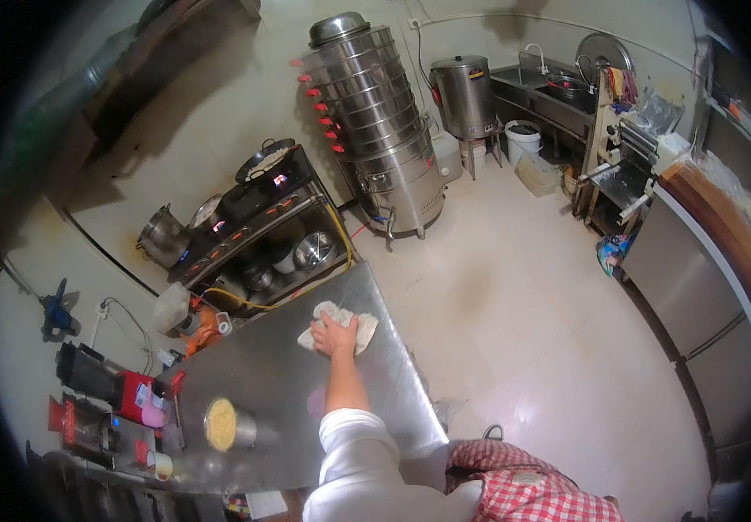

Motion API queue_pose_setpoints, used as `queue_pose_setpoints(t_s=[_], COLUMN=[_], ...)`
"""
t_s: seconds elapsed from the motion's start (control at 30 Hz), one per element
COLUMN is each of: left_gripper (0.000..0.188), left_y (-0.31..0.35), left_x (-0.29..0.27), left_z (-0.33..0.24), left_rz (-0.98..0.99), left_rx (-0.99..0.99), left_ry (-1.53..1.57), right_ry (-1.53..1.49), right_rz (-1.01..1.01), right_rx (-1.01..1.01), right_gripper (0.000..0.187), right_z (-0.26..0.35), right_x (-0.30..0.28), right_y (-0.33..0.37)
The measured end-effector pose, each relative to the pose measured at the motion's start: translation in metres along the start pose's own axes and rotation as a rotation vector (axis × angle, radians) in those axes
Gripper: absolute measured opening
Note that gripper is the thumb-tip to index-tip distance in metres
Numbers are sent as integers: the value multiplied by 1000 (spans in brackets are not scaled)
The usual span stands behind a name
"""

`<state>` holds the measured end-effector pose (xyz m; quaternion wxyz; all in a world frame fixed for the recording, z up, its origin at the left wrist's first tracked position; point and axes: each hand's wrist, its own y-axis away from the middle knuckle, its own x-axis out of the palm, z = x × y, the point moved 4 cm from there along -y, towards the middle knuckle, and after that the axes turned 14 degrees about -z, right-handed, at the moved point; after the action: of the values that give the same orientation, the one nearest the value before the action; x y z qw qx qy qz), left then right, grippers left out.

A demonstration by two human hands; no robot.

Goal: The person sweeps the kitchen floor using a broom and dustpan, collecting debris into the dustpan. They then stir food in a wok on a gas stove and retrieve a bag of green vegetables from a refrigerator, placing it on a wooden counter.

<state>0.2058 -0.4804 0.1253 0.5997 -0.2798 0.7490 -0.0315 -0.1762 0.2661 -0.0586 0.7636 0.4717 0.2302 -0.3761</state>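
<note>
My left hand reaches out over the stainless steel table, palm down. It presses on a crumpled white cloth near the table's far right part, fingers curled over the fabric. Cloth shows on both sides of the hand. The arm wears a white sleeve pushed up the forearm. My right hand does not show; a red-and-white checked apron appears at the lower edge. On the table to the left stands a metal container filled with yellow crumbly or grainy food.
Two blenders, one with a red base, and a white cup line the table's left side. Beyond it stand a gas stove with pots and a tall stacked steamer. A steel-fronted counter runs along the right.
</note>
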Motion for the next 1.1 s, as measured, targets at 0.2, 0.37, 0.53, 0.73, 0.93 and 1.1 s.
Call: queue_pose_setpoints(t_s=[0.2,0.37,0.53,0.73,0.93,1.1], left_gripper=[56,36,37,43,36,30], left_y=[30,199,395,448,447,517], left_x=[63,22,-120,-81,23,-142], left_z=[-27,-175,-269,-278,-298,-323], left_rz=[215,741,822,606,1266,1417], left_rx=[134,119,948,951,319,595], left_ry=[-98,1000,1275,959,985,758], right_ry=[-279,-664,-1310,-1345,-1068,-781], right_rz=[57,-40,239,657,730,200], right_rx=[102,56,-45,178,-267,-739], right_gripper=[31,42,43,53,45,33], right_z=[66,158,337,384,336,293], right_x=[-25,-13,2,-27,-45,-70], right_y=[-30,-90,-128,-67,-74,-108])
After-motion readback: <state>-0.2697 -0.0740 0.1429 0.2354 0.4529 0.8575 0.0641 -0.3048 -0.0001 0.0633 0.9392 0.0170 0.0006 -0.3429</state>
